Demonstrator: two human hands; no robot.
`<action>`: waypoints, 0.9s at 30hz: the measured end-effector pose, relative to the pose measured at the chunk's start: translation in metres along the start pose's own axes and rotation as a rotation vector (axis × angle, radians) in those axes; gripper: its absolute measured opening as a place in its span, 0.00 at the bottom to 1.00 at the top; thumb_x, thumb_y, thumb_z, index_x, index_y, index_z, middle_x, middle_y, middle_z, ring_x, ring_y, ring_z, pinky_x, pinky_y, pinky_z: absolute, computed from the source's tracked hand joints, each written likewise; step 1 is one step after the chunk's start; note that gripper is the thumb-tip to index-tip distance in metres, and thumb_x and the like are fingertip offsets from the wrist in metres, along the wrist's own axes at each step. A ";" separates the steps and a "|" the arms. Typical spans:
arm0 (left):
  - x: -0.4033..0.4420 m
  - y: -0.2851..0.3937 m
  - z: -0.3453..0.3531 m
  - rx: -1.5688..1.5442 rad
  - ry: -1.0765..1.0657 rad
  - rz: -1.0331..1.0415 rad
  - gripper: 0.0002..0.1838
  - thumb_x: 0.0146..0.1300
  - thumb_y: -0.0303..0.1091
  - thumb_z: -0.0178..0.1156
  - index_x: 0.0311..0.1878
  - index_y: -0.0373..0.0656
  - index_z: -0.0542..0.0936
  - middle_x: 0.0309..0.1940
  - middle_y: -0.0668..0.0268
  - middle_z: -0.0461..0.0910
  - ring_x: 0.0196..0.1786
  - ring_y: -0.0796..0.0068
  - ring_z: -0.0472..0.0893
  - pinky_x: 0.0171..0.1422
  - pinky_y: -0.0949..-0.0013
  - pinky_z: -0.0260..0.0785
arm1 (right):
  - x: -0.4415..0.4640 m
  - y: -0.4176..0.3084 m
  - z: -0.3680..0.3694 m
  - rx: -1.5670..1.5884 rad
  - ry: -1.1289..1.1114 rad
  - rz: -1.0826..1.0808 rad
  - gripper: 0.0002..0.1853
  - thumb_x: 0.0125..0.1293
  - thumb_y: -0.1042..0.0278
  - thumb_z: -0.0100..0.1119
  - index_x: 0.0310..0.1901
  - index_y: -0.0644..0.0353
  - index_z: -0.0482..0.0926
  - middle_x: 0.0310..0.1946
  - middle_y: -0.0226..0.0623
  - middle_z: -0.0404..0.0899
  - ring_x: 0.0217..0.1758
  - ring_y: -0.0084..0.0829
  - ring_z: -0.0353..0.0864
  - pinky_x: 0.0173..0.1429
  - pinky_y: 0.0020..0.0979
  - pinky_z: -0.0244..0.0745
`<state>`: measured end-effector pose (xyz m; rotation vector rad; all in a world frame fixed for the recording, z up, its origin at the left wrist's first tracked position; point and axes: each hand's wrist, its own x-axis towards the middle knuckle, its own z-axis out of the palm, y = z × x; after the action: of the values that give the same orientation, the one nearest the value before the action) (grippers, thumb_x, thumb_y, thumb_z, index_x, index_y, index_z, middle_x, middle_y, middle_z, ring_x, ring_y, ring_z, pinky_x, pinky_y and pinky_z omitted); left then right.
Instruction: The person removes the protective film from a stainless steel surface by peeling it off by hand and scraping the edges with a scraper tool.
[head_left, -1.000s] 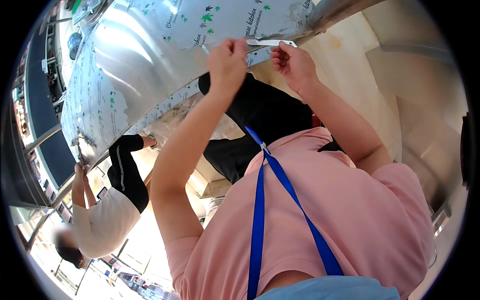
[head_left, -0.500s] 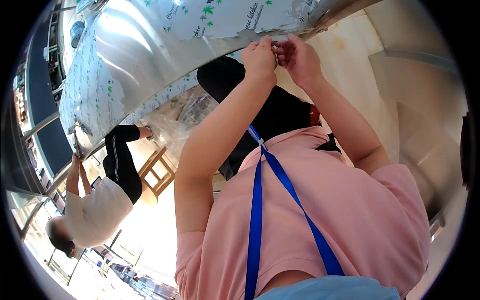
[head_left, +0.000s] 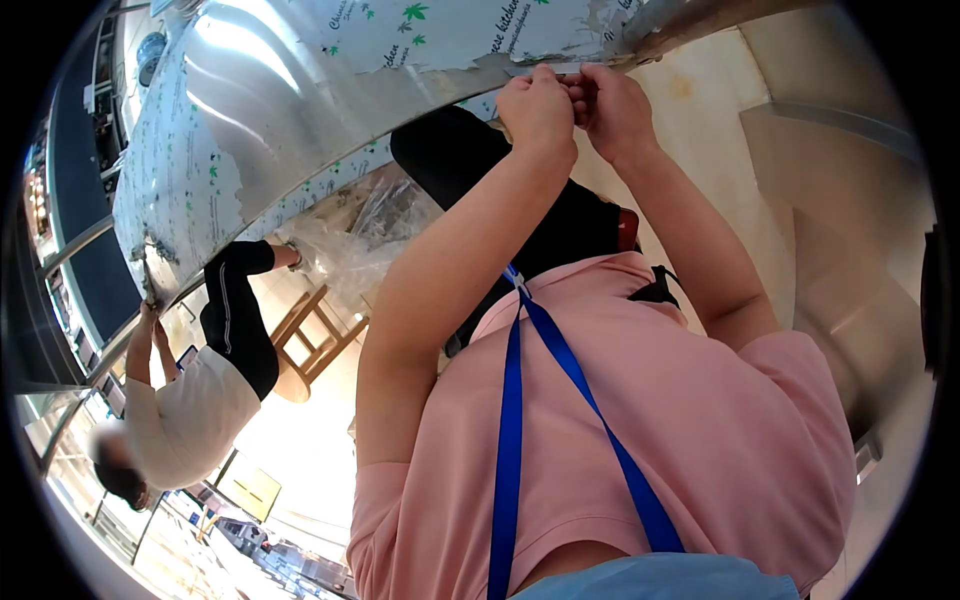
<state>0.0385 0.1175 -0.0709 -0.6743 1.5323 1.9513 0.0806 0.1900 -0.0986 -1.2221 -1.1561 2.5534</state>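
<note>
At 8 o'clock on my feed a co-worker (head_left: 195,410) in a white top bends over, with their hands (head_left: 150,320) up at 9 o'clock, at the far end of the curved metal panel (head_left: 330,115) that I have in front of me. That panel sweeps from 9 o'clock up past 12, and I judge the state of the work from its printed film (head_left: 180,190): film covers the left end around 10 o'clock, then a broad shiny patch lies bare at 11, and beyond its ragged tear line film covers the top at 12. A band of film also runs along underneath the lower edge, so I would call the panel partly stripped, with a good deal of film left. A wooden stool (head_left: 310,345) stands between 8 and 9 o'clock. Just past 12, my left hand (head_left: 540,115) pinches a narrow pale strip (head_left: 566,69) right by the panel's edge; I cannot tell what the strip is, since fingers hide most of it. At 1 o'clock my right hand (head_left: 615,115) has the strip's other end at its fingertips, the remaining fingers curled, close beside the left.
</note>
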 end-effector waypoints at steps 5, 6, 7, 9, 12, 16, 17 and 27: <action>0.005 -0.002 0.003 -0.010 -0.005 -0.020 0.15 0.70 0.32 0.47 0.28 0.33 0.71 0.19 0.61 0.76 0.15 0.73 0.73 0.16 0.70 0.62 | -0.001 -0.002 0.003 0.018 0.040 0.007 0.13 0.64 0.65 0.49 0.29 0.66 0.77 0.22 0.35 0.77 0.19 0.24 0.71 0.24 0.23 0.64; 0.003 -0.001 0.005 -0.004 0.020 -0.024 0.15 0.70 0.32 0.47 0.27 0.33 0.71 0.19 0.60 0.76 0.15 0.73 0.73 0.16 0.70 0.63 | 0.001 -0.004 0.003 0.016 0.043 0.008 0.13 0.64 0.65 0.49 0.29 0.66 0.76 0.21 0.35 0.77 0.19 0.24 0.71 0.24 0.23 0.64; 0.002 0.001 0.008 0.002 0.044 -0.029 0.16 0.70 0.32 0.47 0.27 0.33 0.71 0.19 0.60 0.76 0.16 0.73 0.73 0.16 0.71 0.63 | 0.002 -0.005 0.003 0.013 0.047 0.009 0.12 0.64 0.65 0.49 0.29 0.65 0.76 0.21 0.34 0.77 0.19 0.24 0.71 0.24 0.23 0.64; 0.000 0.004 0.012 0.011 0.078 -0.035 0.16 0.71 0.32 0.47 0.27 0.33 0.71 0.19 0.60 0.76 0.16 0.73 0.73 0.16 0.71 0.64 | 0.002 -0.007 0.004 0.012 0.065 0.018 0.12 0.64 0.66 0.49 0.29 0.65 0.76 0.21 0.34 0.76 0.19 0.24 0.71 0.23 0.23 0.63; 0.000 0.004 0.014 -0.002 0.106 -0.040 0.16 0.70 0.32 0.48 0.28 0.32 0.71 0.18 0.61 0.76 0.15 0.73 0.73 0.17 0.71 0.64 | 0.003 -0.008 0.004 -0.005 0.076 0.021 0.12 0.64 0.66 0.49 0.29 0.65 0.76 0.21 0.34 0.76 0.18 0.24 0.70 0.23 0.24 0.63; 0.003 0.002 0.016 -0.005 0.138 -0.033 0.15 0.69 0.31 0.49 0.27 0.31 0.72 0.18 0.60 0.76 0.15 0.72 0.74 0.17 0.70 0.65 | 0.004 -0.009 0.007 0.012 0.102 0.007 0.11 0.64 0.67 0.49 0.29 0.65 0.76 0.21 0.33 0.76 0.18 0.23 0.70 0.22 0.24 0.63; 0.002 0.002 0.017 0.012 0.146 -0.026 0.15 0.69 0.31 0.50 0.27 0.31 0.73 0.18 0.59 0.77 0.15 0.72 0.74 0.17 0.69 0.66 | 0.005 -0.008 0.006 0.011 0.094 0.002 0.11 0.63 0.67 0.49 0.29 0.65 0.76 0.21 0.33 0.75 0.18 0.23 0.69 0.22 0.24 0.63; 0.024 -0.017 0.016 0.127 0.208 0.009 0.13 0.68 0.31 0.50 0.31 0.29 0.74 0.26 0.55 0.80 0.24 0.65 0.79 0.27 0.64 0.68 | 0.013 -0.009 0.005 -0.031 0.059 0.013 0.09 0.62 0.69 0.50 0.28 0.65 0.75 0.20 0.31 0.72 0.18 0.22 0.68 0.21 0.24 0.62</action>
<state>0.0321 0.1389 -0.0959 -0.8380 1.7696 1.8186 0.0667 0.1981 -0.0993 -1.3065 -1.1833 2.5004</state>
